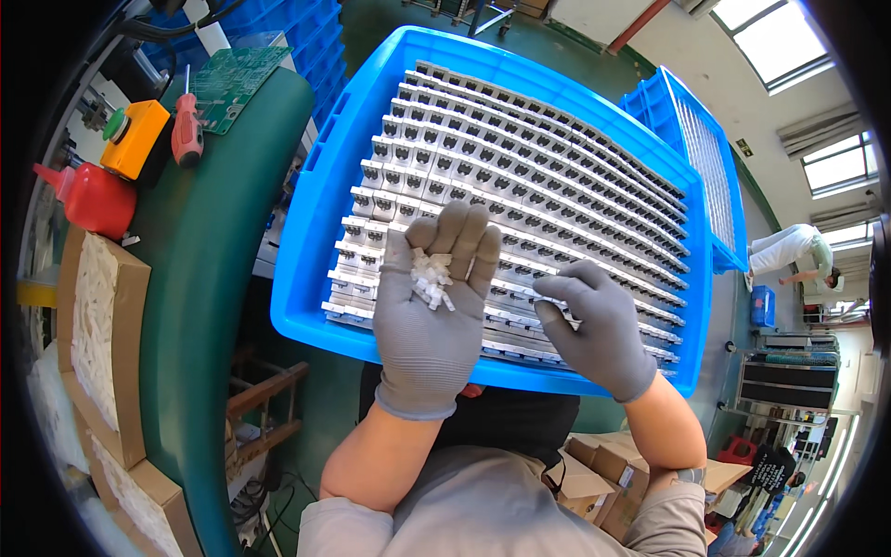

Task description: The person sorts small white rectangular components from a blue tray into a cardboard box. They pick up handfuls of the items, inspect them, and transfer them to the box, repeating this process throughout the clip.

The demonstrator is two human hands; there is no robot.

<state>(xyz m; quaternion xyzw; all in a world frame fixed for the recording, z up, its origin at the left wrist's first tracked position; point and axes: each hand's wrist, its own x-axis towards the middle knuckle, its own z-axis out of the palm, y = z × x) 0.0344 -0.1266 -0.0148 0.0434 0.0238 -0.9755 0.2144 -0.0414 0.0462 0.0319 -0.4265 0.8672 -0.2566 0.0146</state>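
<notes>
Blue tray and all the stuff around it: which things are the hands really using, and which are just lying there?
In use:
left hand, palm up
small white plastic pieces in its palm
right hand, fingertips pinched at the rows
blue tray
rows of grey parts

Lying about:
red screwdriver
green circuit board
orange button box
red bottle
cardboard boxes

Above tray: open room is left over the rows of grey parts point(538, 176).
Sides: passage is barred by the blue crate point(316, 195) walls.
Left: the bench point(213, 232) edge is crowded by a screwdriver point(187, 130) and a red bottle point(93, 198).

Left hand point(429, 311) cups white clips point(431, 278) over blue crate point(316, 200).
</notes>
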